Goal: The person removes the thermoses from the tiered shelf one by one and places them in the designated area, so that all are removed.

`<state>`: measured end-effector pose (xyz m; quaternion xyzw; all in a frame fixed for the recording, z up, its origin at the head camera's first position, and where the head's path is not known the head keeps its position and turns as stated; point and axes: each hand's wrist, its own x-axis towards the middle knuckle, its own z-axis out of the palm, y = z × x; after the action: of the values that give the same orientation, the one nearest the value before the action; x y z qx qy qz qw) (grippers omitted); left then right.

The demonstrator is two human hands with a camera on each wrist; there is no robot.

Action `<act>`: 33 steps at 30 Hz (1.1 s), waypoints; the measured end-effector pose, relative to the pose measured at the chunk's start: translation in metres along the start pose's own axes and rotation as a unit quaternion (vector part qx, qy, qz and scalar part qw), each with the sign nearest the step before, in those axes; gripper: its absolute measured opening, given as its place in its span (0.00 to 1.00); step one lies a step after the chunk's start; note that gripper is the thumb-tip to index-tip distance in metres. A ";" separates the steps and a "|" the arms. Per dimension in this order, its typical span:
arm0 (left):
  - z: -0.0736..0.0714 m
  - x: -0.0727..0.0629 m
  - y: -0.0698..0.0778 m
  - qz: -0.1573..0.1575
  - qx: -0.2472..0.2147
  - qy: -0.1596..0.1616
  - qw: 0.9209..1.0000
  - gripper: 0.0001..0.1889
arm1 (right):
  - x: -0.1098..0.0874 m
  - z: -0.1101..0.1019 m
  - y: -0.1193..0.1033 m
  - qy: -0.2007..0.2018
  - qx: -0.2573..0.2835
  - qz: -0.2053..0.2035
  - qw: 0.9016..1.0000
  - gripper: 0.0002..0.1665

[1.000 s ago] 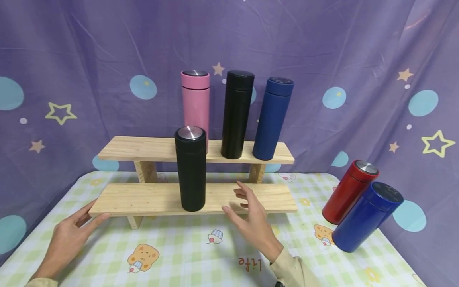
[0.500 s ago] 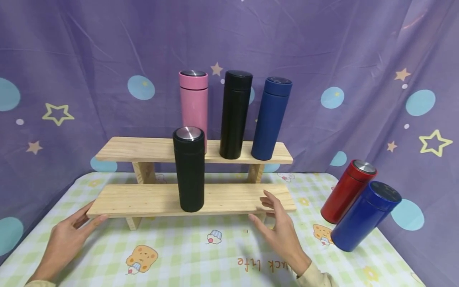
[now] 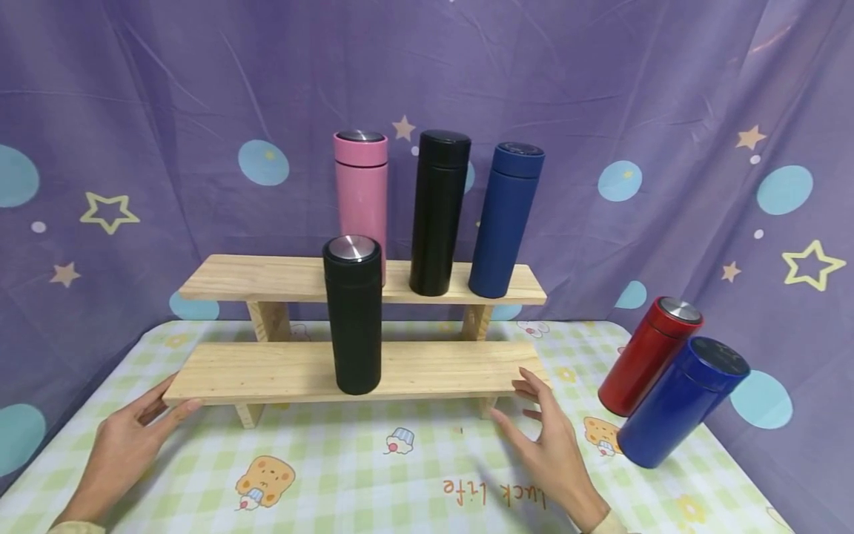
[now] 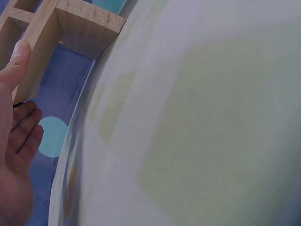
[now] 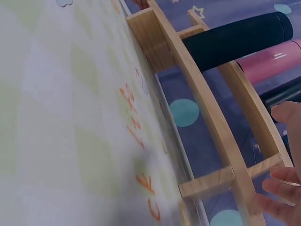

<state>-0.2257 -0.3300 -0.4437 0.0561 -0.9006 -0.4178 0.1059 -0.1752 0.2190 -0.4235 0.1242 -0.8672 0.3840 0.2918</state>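
My left hand (image 3: 127,452) holds the left front corner of a two-tier wooden shelf (image 3: 267,371), with the thumb at its front edge and the fingers past its end. The left wrist view shows that thumb (image 4: 19,59) against the wood. Near the right end of the lower board is my right hand (image 3: 550,449), thumb and fingers spread, fingertips overlapping the front edge. A black thermos (image 3: 356,326) with a steel-topped lid stands on the lower board. On the upper board stand a pink thermos (image 3: 361,193), another black thermos (image 3: 439,215) and a dark blue thermos (image 3: 505,222).
Right of the shelf, a red thermos (image 3: 646,363) and a bright blue thermos (image 3: 680,408) stand close together on the green-checked tablecloth (image 3: 347,489). A purple patterned curtain (image 3: 200,96) hangs behind the table.
My right hand has moved right along the lower board's front, from near the black thermos to the board's right end. My left hand stays at the left corner. The thermoses stand unmoved.
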 end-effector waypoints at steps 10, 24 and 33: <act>0.002 -0.002 -0.001 0.004 -0.004 0.010 1.000 0.43 | -0.014 -0.024 0.014 0.023 -0.029 0.028 0.999 0.44; 0.002 -0.003 0.000 0.011 -0.010 0.011 1.000 0.43 | -0.044 -0.052 0.026 0.101 -0.056 0.063 0.991 0.44; 0.002 -0.004 -0.002 0.019 -0.008 0.022 1.000 0.42 | -0.052 -0.070 0.030 0.142 -0.083 0.139 0.977 0.40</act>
<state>-0.2228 -0.3289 -0.4473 0.0476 -0.8956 -0.4215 0.1338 -0.1178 0.2902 -0.4352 -0.0779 -0.8545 0.3607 0.3656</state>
